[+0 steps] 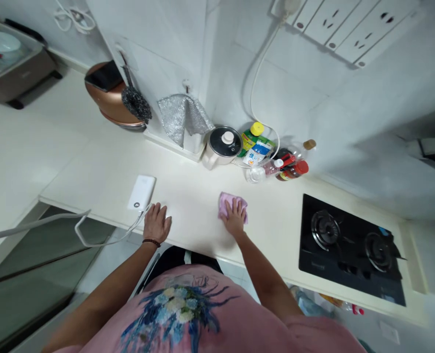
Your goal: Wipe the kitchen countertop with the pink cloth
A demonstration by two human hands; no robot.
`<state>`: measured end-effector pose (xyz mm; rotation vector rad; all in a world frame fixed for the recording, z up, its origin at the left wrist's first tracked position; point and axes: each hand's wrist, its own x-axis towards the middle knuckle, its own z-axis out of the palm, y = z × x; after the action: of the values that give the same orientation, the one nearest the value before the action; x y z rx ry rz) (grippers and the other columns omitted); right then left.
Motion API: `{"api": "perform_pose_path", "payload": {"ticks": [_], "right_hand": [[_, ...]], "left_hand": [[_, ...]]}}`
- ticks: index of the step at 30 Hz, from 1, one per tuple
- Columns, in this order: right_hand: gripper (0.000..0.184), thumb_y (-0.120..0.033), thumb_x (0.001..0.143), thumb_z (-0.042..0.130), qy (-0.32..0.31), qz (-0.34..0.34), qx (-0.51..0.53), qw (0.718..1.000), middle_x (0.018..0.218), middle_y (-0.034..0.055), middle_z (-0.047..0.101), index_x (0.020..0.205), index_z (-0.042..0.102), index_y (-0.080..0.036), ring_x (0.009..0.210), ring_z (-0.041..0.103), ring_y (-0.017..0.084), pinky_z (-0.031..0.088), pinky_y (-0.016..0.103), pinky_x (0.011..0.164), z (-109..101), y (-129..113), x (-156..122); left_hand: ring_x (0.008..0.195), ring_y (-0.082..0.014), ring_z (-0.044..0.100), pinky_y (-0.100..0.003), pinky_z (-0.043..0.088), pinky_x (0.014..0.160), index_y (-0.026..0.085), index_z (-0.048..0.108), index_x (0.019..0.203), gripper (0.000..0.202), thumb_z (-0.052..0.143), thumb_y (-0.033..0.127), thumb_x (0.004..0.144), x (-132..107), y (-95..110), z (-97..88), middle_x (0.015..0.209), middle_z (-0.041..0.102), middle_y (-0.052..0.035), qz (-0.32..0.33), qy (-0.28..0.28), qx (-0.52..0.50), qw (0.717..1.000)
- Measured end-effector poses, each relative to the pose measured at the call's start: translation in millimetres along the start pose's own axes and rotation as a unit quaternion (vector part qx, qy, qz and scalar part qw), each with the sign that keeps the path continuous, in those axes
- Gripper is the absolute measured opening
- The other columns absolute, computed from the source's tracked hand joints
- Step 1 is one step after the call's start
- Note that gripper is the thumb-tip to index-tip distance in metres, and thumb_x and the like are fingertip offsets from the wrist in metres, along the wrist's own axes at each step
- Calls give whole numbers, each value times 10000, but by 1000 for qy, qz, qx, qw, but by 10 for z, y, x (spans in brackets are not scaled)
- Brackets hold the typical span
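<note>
My right hand presses a folded pink cleaning cloth against the white countertop. Its fingers bend over the cloth, and the cloth's edges show around them. At the counter's front edge, my left hand rests with its fingers stretched out and holds nothing. Just left of those fingers lies a white power bank with a round dark display. A white cable runs from it, passing close to my left hand and hanging over the edge.
A black gas stove is set into the counter at right. Along the wall stand a lidded electric pot, seasoning bags and several bottles. A silver mesh cloth hangs near a copper-coloured pan. Further left sits a dish rack.
</note>
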<state>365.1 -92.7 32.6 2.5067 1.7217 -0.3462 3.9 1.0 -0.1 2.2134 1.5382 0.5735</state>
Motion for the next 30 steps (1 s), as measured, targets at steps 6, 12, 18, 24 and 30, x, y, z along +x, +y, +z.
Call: {"api": "perform_pose_path", "payload": {"ticks": [6, 12, 18, 24, 30], "right_hand": [[719, -581, 1056, 320, 22, 24, 1, 999, 1830, 74, 154, 1725, 229, -332, 1668, 103, 390, 160, 678, 1297, -281, -20, 1310], [722, -579, 1063, 317, 16, 36, 4, 999, 1824, 105, 169, 1723, 256, -293, 1665, 122, 409, 188, 680, 1289, -352, -291, 1401], [729, -549, 1035, 463, -23, -152, 2, 988, 1806, 102, 238, 1706, 314, -306, 1667, 137, 414, 127, 692, 1303, 37, -813, -140], [687, -560, 995, 550, -63, -239, 24, 969, 1759, 16, 370, 1654, 409, -422, 1656, 217, 386, 112, 645, 1332, 303, -968, -929], [655, -536, 1043, 486, -21, -228, 23, 973, 1798, 40, 279, 1665, 406, -345, 1673, 134, 360, 62, 632, 1330, -55, -1336, 304]], "left_hand": [[1629, -383, 270, -619, 228, 1302, 163, 562, 1528, 555, 473, 422, 1046, -9, -10, 0, 1680, 444, -190, -13, -13, 12, 1000], [1639, -371, 259, -610, 221, 1313, 151, 564, 1540, 558, 459, 407, 1055, -29, 1, -3, 1702, 417, -192, -11, -11, 16, 1000], [1650, -354, 242, -597, 221, 1323, 181, 520, 1597, 591, 471, 408, 1054, -23, 26, 11, 1713, 408, -167, -15, -7, 8, 1000], [1658, -348, 220, -583, 221, 1321, 168, 467, 1636, 618, 470, 387, 1058, -8, 40, -12, 1746, 346, -165, -2, -15, 14, 1000], [1660, -359, 209, -585, 207, 1325, 142, 446, 1648, 637, 472, 391, 1062, -19, 36, -26, 1750, 328, -182, 6, -19, 15, 1000]]}}
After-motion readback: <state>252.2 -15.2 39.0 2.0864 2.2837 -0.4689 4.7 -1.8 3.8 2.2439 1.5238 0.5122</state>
